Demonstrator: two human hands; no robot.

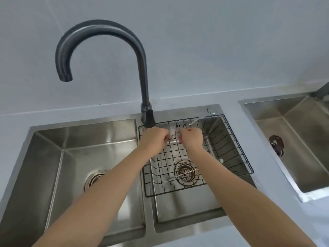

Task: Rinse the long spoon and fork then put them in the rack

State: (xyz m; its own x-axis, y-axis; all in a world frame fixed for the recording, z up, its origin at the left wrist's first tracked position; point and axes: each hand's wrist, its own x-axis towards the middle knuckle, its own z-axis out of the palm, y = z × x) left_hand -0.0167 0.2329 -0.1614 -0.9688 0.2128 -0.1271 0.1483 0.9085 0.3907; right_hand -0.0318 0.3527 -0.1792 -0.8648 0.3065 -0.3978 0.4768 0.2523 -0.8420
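Note:
A black wire rack (236, 143) sits in the right basin. My left hand (154, 138) and my right hand (191, 138) meet over the rack's back edge, fingers closed. Between them they hold a long thin metal utensil (195, 121), whose free end points up and to the right past my right hand. Its head is hidden by my fingers, so I cannot tell spoon from fork. A second long utensil (179, 175) lies flat on the rack floor above the drain (186, 172), apart from both hands.
The dark gooseneck faucet (142, 68) stands just left of my hands, its spout over the left basin (80, 157); no water runs. A separate sink (293, 139) with a dark drain plug lies at the right. Grey counter surrounds the basins.

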